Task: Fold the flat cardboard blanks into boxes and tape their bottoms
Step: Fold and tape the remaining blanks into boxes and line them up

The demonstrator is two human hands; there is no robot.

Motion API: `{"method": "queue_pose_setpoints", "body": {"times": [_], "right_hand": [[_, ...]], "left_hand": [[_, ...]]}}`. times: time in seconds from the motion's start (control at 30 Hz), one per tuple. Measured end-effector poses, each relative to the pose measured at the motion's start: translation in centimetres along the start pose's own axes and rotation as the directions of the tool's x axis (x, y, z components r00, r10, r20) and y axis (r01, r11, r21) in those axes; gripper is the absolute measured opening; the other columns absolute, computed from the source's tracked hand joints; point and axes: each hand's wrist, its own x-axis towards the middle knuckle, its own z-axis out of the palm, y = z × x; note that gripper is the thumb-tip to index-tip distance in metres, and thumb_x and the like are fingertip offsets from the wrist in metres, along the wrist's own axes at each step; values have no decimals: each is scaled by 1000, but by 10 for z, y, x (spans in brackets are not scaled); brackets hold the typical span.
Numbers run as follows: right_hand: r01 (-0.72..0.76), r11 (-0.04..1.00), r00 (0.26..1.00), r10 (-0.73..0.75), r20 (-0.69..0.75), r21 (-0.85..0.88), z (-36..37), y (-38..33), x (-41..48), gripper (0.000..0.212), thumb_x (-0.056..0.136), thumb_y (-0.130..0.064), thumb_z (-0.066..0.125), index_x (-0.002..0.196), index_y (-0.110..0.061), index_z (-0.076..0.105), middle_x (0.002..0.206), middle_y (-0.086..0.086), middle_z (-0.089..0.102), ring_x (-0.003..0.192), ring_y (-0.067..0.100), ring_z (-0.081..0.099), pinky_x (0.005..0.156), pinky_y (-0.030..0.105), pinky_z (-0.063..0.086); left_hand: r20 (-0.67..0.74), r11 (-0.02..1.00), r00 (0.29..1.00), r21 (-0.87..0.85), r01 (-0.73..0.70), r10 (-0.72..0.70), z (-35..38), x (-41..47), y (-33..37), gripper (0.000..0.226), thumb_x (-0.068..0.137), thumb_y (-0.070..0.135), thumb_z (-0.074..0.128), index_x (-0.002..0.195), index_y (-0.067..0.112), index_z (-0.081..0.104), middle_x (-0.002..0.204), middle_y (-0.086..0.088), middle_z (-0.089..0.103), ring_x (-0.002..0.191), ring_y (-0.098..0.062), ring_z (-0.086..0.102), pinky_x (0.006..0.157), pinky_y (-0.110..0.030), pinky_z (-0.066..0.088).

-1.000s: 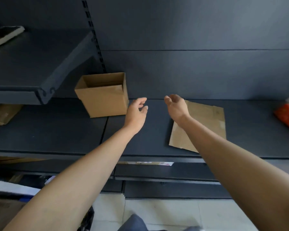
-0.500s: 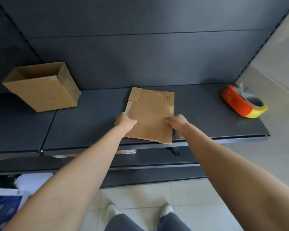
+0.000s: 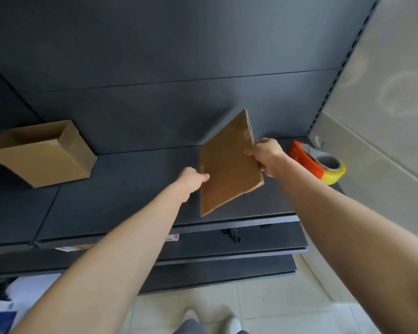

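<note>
**Flat blank**: brown corrugated cardboard, matt, with layered edges showing at its right corner. **Folded box**: the same matt brown cardboard, bare inside and out. **Shelf** and **back panel**: dark grey and smooth with a low sheen, seemingly painted metal. **Tape dispenser**: smooth orange plastic. **Tape roll**: yellow, glossy. **Floor tiles**: pale, smooth, faintly reflective. **Wall**: pale, smooth, with soft light patches.

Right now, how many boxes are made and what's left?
One box stands folded on the shelf; its bottom is hidden. The left hand and right hand hold a flat cardboard sheet above the shelf, unopened. To do: fold it and tape its bottom with the tape roll at the right.
</note>
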Motion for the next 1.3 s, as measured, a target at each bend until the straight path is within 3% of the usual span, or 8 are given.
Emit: {"method": "queue_pose_setpoints", "body": {"times": [0.07, 0.2, 0.4, 0.53, 0.67, 0.83, 1.0, 1.3], "right_hand": [[130, 967, 986, -149, -76, -219, -11, -15, 3, 29, 83, 5, 57, 107, -8, 64, 104, 12, 66, 89, 26, 64, 79, 36, 56], [282, 727, 929, -370, -11, -626, -24, -37, 2, 41, 81, 3, 49, 107, -20, 70, 105, 6, 68, 96, 26, 62, 80, 32, 53], [311, 536, 921, -373, 110, -785, -26, -45, 1, 48, 79, 4, 44, 108, -22, 71, 106, 2, 70, 100, 25, 62, 86, 33, 53], [291, 565, 934, -341, 102, -773, -27, -47, 10, 46, 80, 2, 46, 110, -22, 71, 108, 1, 71, 101, 22, 64, 90, 32, 53], [258, 588, 956, -272, 113, -767, -35, -49, 19, 41, 83, -5, 56, 117, -24, 67, 110, 1, 69, 96, 20, 63, 77, 24, 49], [234, 638, 970, -204, 131, -734, -51, -57, 22, 39, 95, -41, 52, 129, -22, 61, 128, -2, 60, 117, 18, 54, 89, 23, 37], [182, 598, 983, -84, 165, -781, -78, -58, 31, 39, 95, -44, 50, 121, -19, 65, 121, 3, 63, 113, 21, 57, 100, 33, 42], [25, 856, 941, 154, 300, -516, -103, -56, 50, 41, 95, -45, 49, 120, -15, 62, 114, 4, 68, 102, 24, 66, 92, 40, 52]], "left_hand": [[-5, 995, 995, -5, -98, 98, 6, -2, 27, 65, 95, 29, 57, 148, 7, 27, 149, -12, 36, 134, -29, 38, 111, -40, 33], [-123, 958, 960, -111, -266, 252, 11, -3, 75, 72, 94, 36, 56, 150, 13, 18, 154, -7, 25, 138, -26, 33, 109, -38, 30], [-210, 931, 933, -160, -329, 294, 7, 14, 103, 88, 88, 41, 62, 152, 17, 6, 157, -5, 12, 139, -28, 29, 108, -43, 32], [-226, 935, 930, -139, -325, 290, 4, 28, 104, 93, 85, 37, 68, 151, 19, 5, 156, -5, 12, 139, -28, 28, 106, -43, 35], [-183, 930, 930, -132, -344, 318, 4, 36, 113, 89, 83, 37, 70, 150, 19, 14, 152, -5, 18, 135, -27, 35, 102, -38, 38], [-219, 934, 934, -159, -319, 282, 10, 39, 122, 86, 80, 38, 72, 145, 16, 20, 147, -4, 27, 127, -27, 43, 94, -38, 41], [-238, 940, 936, -160, -301, 260, 18, 42, 128, 88, 82, 31, 72, 147, 18, 15, 150, -5, 24, 130, -29, 41, 99, -41, 41], [-231, 951, 949, -173, -256, 214, 37, 33, 129, 86, 87, 28, 66, 150, 21, 8, 152, -5, 24, 131, -30, 39, 101, -45, 40]]}}
